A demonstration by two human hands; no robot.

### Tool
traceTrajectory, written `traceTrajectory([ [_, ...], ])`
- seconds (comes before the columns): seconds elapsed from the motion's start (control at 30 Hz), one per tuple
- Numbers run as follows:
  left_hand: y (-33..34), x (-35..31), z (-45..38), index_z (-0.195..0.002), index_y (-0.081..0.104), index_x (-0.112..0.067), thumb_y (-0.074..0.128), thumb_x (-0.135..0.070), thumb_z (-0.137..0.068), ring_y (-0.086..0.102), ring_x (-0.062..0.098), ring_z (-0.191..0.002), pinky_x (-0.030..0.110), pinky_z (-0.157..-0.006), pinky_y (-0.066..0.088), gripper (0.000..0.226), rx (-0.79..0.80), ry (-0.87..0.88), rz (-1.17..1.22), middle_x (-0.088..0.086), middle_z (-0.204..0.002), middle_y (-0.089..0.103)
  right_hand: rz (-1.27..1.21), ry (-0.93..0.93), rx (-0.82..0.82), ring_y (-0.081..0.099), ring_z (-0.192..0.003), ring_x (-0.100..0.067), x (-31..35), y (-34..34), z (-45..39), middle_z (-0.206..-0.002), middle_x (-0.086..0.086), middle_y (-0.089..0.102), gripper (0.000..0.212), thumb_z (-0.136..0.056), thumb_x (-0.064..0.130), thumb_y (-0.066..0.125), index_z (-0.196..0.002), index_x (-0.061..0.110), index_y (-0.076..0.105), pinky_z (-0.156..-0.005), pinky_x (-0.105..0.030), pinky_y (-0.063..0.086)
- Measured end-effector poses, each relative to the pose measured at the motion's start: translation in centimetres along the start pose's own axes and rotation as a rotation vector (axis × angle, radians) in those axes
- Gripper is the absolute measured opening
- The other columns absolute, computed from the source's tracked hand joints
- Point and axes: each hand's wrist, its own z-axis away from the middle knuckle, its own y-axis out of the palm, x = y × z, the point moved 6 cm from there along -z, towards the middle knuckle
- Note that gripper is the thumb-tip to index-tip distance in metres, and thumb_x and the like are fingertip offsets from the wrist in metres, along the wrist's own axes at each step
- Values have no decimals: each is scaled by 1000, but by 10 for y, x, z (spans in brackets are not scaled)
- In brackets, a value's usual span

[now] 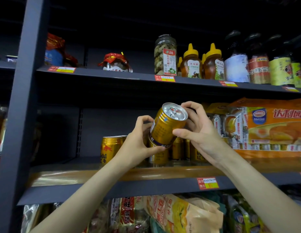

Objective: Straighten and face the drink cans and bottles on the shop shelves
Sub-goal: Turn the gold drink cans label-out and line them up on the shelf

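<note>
Both hands hold one gold can (168,125) in the air, tilted so its silver top leans toward one o'clock, just above the row of gold cans (111,148) on the middle shelf (129,187). The left hand (139,142) curls round the can's base from seven o'clock, thumb under the bottom rim; the right hand (196,130) pinches the upper part from three o'clock, thumb on the side and fingers over the top edge. The side turned to the camera carries small print, probably the back. To do this well, I would bring the can upright, turn it until the bull logo faces out like its neighbour at nine o'clock, then set it down level with the front row.
</note>
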Motion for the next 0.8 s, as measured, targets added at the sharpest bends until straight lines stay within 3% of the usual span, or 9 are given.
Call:
traceTrajectory([
  [0.1,-8,-1,3,-114,35,-33,78,-20,-70,58,7,-111,21,-92,50,63,-1,-9,3,-3,-123,57,-39,32,-19,60,-112,-13,-1,2,-5,-119,6,63,68,-68,15,80,-122,36,44,-90,-33,52],
  [0.17,-17,-7,8,-112,40,-34,76,-30,-68,61,4,-103,19,-85,51,57,-59,-28,33,-4,-117,60,-120,103,-40,62,-109,-20,-5,7,-11,-119,-3,62,64,-71,21,74,-126,34,44,-87,-35,53],
  [0.23,-31,-12,15,-113,44,-31,77,-36,-69,62,4,-97,18,-79,51,56,-193,-20,69,-3,-112,61,-231,188,-56,64,-105,-24,-11,20,-20,-117,-8,60,47,-79,24,65,-123,29,49,-81,-35,56],
  [0.3,-43,-17,22,-121,43,-29,79,-35,-68,60,4,-104,17,-82,51,64,-256,37,48,-2,-116,57,-333,263,-48,64,-101,-22,-18,40,-32,-110,-8,63,21,-91,26,56,-111,23,57,-82,-36,56],
  [0.4,-63,-18,36,-130,40,-33,76,-36,-64,55,10,-116,24,-91,50,75,-218,59,18,-1,-127,49,-403,350,-26,63,-101,-24,-22,70,-49,-102,-8,65,17,-95,30,51,-102,19,62,-89,-40,52],
  [0.57,-112,-12,58,-130,41,-35,71,-38,-67,56,5,-114,22,-93,49,70,-194,-45,-58,-13,-123,55,-353,350,90,63,-95,-21,-25,116,-75,-103,-9,63,18,-95,30,52,-104,15,58,-71,-32,54],
  [0.67,-140,-2,73,-127,42,-37,67,-27,-78,52,2,-116,25,-99,45,55,-231,-127,-260,-14,-123,53,-203,277,141,62,-95,-21,-21,142,-90,-107,-10,62,14,-93,26,56,-104,18,57,-72,-32,56],
  [0.73,-155,6,85,-129,46,-27,60,-13,-86,49,9,-120,28,-102,41,47,-284,-200,-452,-8,-121,49,33,206,170,61,-102,-23,-22,159,-98,-110,-9,61,15,-89,26,62,-102,21,56,-82,-35,54],
  [0.8,-162,9,95,-130,48,-20,56,-10,-89,46,13,-122,23,-100,37,43,-306,-242,-591,-5,-122,46,257,141,209,58,-104,-21,-26,177,-101,-107,-4,61,20,-85,30,67,-99,22,55,-84,-33,50],
])
